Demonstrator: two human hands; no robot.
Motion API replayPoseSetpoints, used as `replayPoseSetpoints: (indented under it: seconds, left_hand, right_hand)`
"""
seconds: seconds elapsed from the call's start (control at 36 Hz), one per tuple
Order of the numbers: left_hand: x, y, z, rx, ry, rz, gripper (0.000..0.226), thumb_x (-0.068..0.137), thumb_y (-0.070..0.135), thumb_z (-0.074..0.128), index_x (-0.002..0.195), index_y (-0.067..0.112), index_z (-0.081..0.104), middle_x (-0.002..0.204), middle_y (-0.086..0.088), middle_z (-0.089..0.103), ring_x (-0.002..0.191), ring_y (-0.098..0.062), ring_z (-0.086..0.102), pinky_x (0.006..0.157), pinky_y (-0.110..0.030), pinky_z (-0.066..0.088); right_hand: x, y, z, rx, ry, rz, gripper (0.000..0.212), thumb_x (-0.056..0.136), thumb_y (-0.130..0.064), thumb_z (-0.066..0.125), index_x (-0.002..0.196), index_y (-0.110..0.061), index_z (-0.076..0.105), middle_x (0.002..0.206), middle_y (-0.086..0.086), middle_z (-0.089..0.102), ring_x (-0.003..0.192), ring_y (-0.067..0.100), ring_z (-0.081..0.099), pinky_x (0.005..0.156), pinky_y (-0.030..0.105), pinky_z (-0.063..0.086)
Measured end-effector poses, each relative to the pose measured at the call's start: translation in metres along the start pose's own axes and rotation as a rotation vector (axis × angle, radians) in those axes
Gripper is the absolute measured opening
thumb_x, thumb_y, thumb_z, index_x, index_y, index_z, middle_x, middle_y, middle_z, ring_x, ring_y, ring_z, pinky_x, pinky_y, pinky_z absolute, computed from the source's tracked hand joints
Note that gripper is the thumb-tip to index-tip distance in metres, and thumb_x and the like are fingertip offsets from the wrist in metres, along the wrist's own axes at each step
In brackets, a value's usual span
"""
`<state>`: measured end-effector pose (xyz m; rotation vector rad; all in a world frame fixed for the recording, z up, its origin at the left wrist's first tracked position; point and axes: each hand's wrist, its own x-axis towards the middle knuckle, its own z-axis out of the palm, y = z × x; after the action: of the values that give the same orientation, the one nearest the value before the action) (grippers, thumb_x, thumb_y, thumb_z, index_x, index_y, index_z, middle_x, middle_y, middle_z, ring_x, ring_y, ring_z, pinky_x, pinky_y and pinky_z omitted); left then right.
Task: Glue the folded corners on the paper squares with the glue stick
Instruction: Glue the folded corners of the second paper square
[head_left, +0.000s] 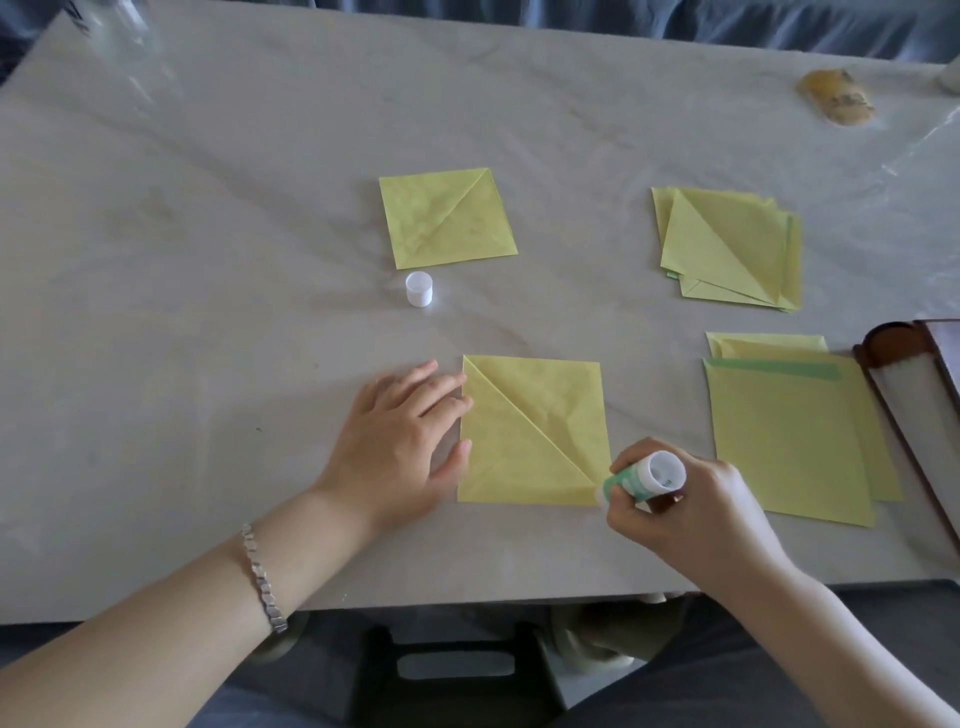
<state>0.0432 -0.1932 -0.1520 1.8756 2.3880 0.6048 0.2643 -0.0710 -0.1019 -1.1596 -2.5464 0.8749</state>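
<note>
The square (535, 431) lies near the table's front edge, one corner folded along a diagonal crease. My right hand (696, 514) grips the glue stick (644, 478), fingers curled round its barrel, the stick tilted so its tip meets the square's near right corner. My left hand (400, 441) lies flat on the table (208, 260) with fingers straight, holding nothing, its fingertips touching the square's left edge. A bracelet (262, 577) sits on that wrist. Beyond the hand stands the white cap (418, 289), upright, and just past it a far square (447, 218), folded too. To the right are two piles: a stack (732, 249) of folded squares farther off, and flat sheets (789, 441) nearer me.
</note>
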Motion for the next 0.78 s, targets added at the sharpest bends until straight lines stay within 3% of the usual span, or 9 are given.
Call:
replayPoseSetpoints:
  seconds: [0.06,0.14,0.25,0.42,0.5,0.56,0.78]
  left_hand:
    - [0.006,0.004,-0.001,-0.029,0.027,-0.030,0.040,0.082,0.038,0.041,0.091,0.013,0.072,0.113,-0.002,0.067,0.110,-0.022,0.055,0.089,-0.032,0.031]
    - [0.018,0.010,-0.004,-0.085,0.033,-0.123,0.036,0.083,0.038,0.043,0.080,0.013,0.068,0.100,0.001,0.067,0.094,-0.019,0.053,0.078,-0.031,0.037]
    - [0.042,0.011,-0.009,-0.201,-0.048,-0.298,0.024,0.088,0.015,0.056,0.110,0.008,0.060,0.111,-0.004,0.058,0.105,-0.024,0.049,0.088,-0.034,0.040]
    - [0.075,0.011,-0.018,-0.296,-0.247,-0.389,0.031,0.090,0.006,0.049,0.119,0.014,0.052,0.118,0.000,0.050,0.108,-0.022,0.048,0.094,-0.038,0.040]
    - [0.084,0.011,-0.023,-0.229,-0.310,-0.369,0.026,0.088,0.002,0.048,0.110,0.016,0.051,0.108,0.004,0.047,0.105,-0.022,0.048,0.088,-0.036,0.042]
    - [0.088,0.011,-0.025,-0.188,-0.337,-0.357,0.029,0.088,-0.001,0.044,0.109,0.017,0.051,0.103,0.007,0.044,0.104,-0.020,0.048,0.085,-0.032,0.042]
    - [0.092,0.004,-0.025,-0.170,-0.423,-0.404,0.028,0.090,0.003,0.042,0.109,0.021,0.052,0.102,0.003,0.057,0.095,-0.017,0.056,0.076,-0.025,0.041]
  right_hand:
    - [0.002,0.001,-0.006,-0.022,-0.018,0.031,0.015,0.061,-0.017,0.071,0.063,-0.025,0.058,0.050,-0.001,0.056,0.063,0.015,0.053,0.046,0.029,0.044]
    - [0.007,-0.001,-0.016,0.076,0.075,0.074,0.013,0.063,-0.018,0.069,0.062,-0.026,0.060,0.051,-0.002,0.058,0.060,0.009,0.054,0.048,0.016,0.041]
    - [0.024,-0.013,-0.026,0.230,0.239,0.058,0.010,0.064,-0.030,0.063,0.067,-0.038,0.057,0.071,-0.018,0.061,0.056,0.003,0.054,0.049,0.007,0.038]
    - [0.052,-0.033,-0.022,0.417,0.285,0.018,0.026,0.074,-0.012,0.070,0.079,-0.037,0.061,0.071,-0.007,0.065,0.062,0.010,0.057,0.054,0.012,0.042]
    - [0.064,-0.040,-0.016,0.455,0.276,0.018,0.027,0.075,-0.013,0.071,0.084,-0.037,0.063,0.081,-0.018,0.064,0.064,0.010,0.058,0.055,0.013,0.044]
    - [0.070,-0.042,-0.012,0.478,0.275,0.028,0.027,0.075,-0.013,0.072,0.085,-0.037,0.063,0.077,-0.016,0.066,0.063,0.010,0.057,0.053,0.013,0.043]
    - [0.083,-0.035,-0.006,0.561,0.276,0.112,0.025,0.077,-0.012,0.071,0.089,-0.034,0.065,0.076,-0.009,0.066,0.061,0.006,0.055,0.054,0.016,0.042]
